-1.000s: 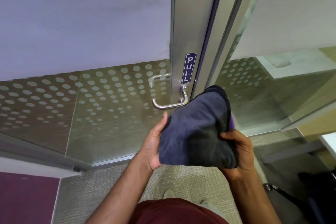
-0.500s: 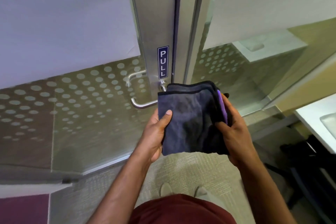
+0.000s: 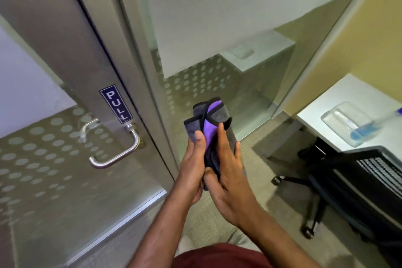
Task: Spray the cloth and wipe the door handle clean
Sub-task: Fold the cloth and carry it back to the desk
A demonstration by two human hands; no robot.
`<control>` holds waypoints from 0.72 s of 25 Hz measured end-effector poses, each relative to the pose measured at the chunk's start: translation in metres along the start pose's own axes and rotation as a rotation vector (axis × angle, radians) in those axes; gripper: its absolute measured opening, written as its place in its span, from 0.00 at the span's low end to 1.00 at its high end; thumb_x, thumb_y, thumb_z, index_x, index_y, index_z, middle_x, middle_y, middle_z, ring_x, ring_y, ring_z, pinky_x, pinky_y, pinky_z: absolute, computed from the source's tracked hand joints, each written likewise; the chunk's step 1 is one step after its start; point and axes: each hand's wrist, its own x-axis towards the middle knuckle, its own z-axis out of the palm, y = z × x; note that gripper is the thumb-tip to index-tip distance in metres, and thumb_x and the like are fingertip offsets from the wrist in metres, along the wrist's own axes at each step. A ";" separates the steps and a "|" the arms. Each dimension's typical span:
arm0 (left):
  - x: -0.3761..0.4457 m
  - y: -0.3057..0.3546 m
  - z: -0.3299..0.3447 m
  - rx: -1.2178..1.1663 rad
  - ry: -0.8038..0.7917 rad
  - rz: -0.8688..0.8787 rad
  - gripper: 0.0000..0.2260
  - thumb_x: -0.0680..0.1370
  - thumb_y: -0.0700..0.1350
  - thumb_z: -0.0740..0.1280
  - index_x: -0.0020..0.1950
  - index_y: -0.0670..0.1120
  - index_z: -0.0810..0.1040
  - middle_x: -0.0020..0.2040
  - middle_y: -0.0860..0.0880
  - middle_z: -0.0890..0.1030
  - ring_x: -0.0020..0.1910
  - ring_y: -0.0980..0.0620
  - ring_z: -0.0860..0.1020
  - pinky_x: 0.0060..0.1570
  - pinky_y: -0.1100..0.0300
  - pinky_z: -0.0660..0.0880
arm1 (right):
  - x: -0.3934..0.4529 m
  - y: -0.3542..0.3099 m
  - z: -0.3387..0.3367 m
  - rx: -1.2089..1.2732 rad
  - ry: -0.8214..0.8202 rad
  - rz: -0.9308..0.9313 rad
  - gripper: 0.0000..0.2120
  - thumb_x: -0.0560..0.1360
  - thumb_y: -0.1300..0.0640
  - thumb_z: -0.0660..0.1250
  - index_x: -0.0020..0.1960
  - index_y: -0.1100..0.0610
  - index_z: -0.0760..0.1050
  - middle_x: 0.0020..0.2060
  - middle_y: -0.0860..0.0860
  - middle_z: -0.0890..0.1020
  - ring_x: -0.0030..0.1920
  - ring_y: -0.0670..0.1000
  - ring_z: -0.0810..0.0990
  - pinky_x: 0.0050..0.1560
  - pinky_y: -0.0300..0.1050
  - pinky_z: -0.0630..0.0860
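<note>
A grey cloth (image 3: 214,113) with a purple inner face and black trim is folded upright between my palms. My left hand (image 3: 193,165) presses its left side, thumb up along the fabric. My right hand (image 3: 228,172) lies flat against its right side. The curved steel door handle (image 3: 121,154) sticks out of the metal door stile to the left of the cloth, below a blue PULL sign (image 3: 116,104). Neither hand touches the handle. A clear spray bottle (image 3: 352,124) with blue liquid lies on the white desk at the right.
The glass door (image 3: 43,169) with a frosted dot pattern fills the left. A glass partition (image 3: 206,85) stands behind the cloth. A white desk (image 3: 343,98) and a black office chair (image 3: 356,183) on castors occupy the right. Carpet covers the floor.
The view has swung right, so the handle now sits at the left and the desk with the bottle has appeared. The cloth went from spread open to folded narrow between my hands.
</note>
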 end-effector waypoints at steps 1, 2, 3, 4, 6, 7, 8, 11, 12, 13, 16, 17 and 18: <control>0.005 -0.003 0.015 0.013 -0.020 0.009 0.34 0.75 0.70 0.66 0.77 0.53 0.72 0.67 0.54 0.85 0.64 0.57 0.84 0.57 0.65 0.81 | 0.001 0.007 -0.012 -0.020 -0.005 -0.002 0.43 0.77 0.58 0.59 0.83 0.51 0.36 0.84 0.45 0.51 0.83 0.43 0.46 0.83 0.57 0.38; 0.011 -0.005 0.030 0.040 -0.044 0.026 0.39 0.74 0.72 0.69 0.78 0.53 0.70 0.68 0.54 0.84 0.67 0.56 0.82 0.58 0.66 0.80 | 0.003 0.016 -0.024 -0.036 -0.005 -0.007 0.43 0.77 0.60 0.59 0.83 0.52 0.35 0.84 0.46 0.51 0.83 0.43 0.45 0.82 0.58 0.37; 0.019 -0.008 0.045 0.066 -0.071 0.041 0.42 0.71 0.72 0.74 0.79 0.52 0.69 0.70 0.54 0.83 0.69 0.55 0.81 0.60 0.65 0.79 | 0.005 0.025 -0.038 -0.048 0.011 -0.008 0.43 0.78 0.61 0.58 0.83 0.53 0.35 0.84 0.46 0.52 0.83 0.42 0.44 0.82 0.60 0.38; 0.026 -0.013 0.060 0.085 -0.107 0.048 0.44 0.69 0.71 0.77 0.79 0.52 0.69 0.71 0.53 0.82 0.70 0.54 0.80 0.62 0.64 0.79 | 0.006 0.033 -0.052 -0.052 0.036 -0.010 0.42 0.78 0.62 0.57 0.83 0.53 0.35 0.84 0.45 0.53 0.83 0.40 0.44 0.82 0.62 0.39; 0.042 -0.023 0.091 0.096 -0.170 0.045 0.44 0.66 0.67 0.82 0.76 0.52 0.71 0.67 0.51 0.85 0.67 0.52 0.82 0.60 0.62 0.80 | 0.009 0.051 -0.082 -0.009 0.104 -0.041 0.44 0.76 0.62 0.57 0.83 0.48 0.34 0.83 0.37 0.51 0.82 0.37 0.43 0.81 0.69 0.44; 0.050 -0.029 0.105 0.085 -0.182 0.038 0.43 0.65 0.66 0.84 0.74 0.51 0.74 0.62 0.51 0.87 0.62 0.52 0.85 0.57 0.62 0.81 | 0.010 0.060 -0.096 0.027 0.130 -0.057 0.45 0.75 0.61 0.57 0.83 0.43 0.34 0.81 0.31 0.51 0.82 0.38 0.46 0.79 0.73 0.48; 0.057 -0.037 0.120 0.073 -0.190 0.033 0.41 0.64 0.65 0.85 0.70 0.49 0.76 0.56 0.51 0.87 0.56 0.53 0.86 0.54 0.62 0.82 | 0.011 0.069 -0.112 0.073 0.146 -0.056 0.47 0.73 0.60 0.56 0.82 0.38 0.34 0.79 0.27 0.52 0.83 0.44 0.52 0.77 0.77 0.52; 0.075 -0.063 0.165 0.086 -0.211 0.028 0.37 0.67 0.64 0.84 0.63 0.42 0.77 0.46 0.49 0.85 0.48 0.53 0.85 0.51 0.62 0.82 | 0.007 0.108 -0.154 0.183 0.229 0.008 0.46 0.73 0.58 0.57 0.81 0.33 0.36 0.74 0.33 0.69 0.76 0.62 0.70 0.72 0.79 0.61; 0.080 -0.070 0.179 0.102 -0.209 0.027 0.36 0.68 0.65 0.82 0.64 0.42 0.77 0.48 0.49 0.86 0.49 0.53 0.85 0.50 0.62 0.82 | 0.008 0.119 -0.166 0.175 0.276 0.010 0.46 0.73 0.58 0.57 0.82 0.35 0.37 0.71 0.35 0.74 0.75 0.60 0.71 0.74 0.75 0.61; 0.084 -0.075 0.194 0.113 -0.198 0.011 0.37 0.69 0.67 0.81 0.66 0.43 0.77 0.50 0.48 0.87 0.50 0.52 0.86 0.47 0.62 0.82 | 0.008 0.131 -0.179 0.168 0.308 0.016 0.45 0.74 0.59 0.58 0.83 0.38 0.39 0.68 0.37 0.77 0.75 0.56 0.71 0.76 0.69 0.61; 0.101 -0.091 0.233 0.101 -0.079 -0.119 0.37 0.72 0.69 0.75 0.69 0.45 0.77 0.55 0.45 0.89 0.51 0.48 0.89 0.41 0.60 0.84 | 0.010 0.162 -0.215 0.229 0.407 0.087 0.43 0.74 0.66 0.61 0.83 0.47 0.49 0.66 0.44 0.80 0.72 0.52 0.74 0.76 0.49 0.67; 0.109 -0.095 0.242 0.089 -0.040 -0.151 0.33 0.75 0.67 0.72 0.69 0.45 0.78 0.57 0.44 0.89 0.54 0.47 0.88 0.43 0.59 0.85 | 0.010 0.171 -0.225 0.240 0.464 0.117 0.40 0.73 0.67 0.62 0.82 0.47 0.55 0.66 0.45 0.78 0.71 0.52 0.74 0.74 0.48 0.69; 0.118 -0.098 0.251 0.083 -0.022 -0.175 0.29 0.78 0.65 0.68 0.69 0.45 0.78 0.57 0.44 0.89 0.55 0.46 0.88 0.44 0.58 0.85 | 0.011 0.181 -0.236 0.222 0.521 0.147 0.37 0.73 0.66 0.62 0.79 0.47 0.61 0.66 0.45 0.76 0.71 0.52 0.74 0.73 0.49 0.71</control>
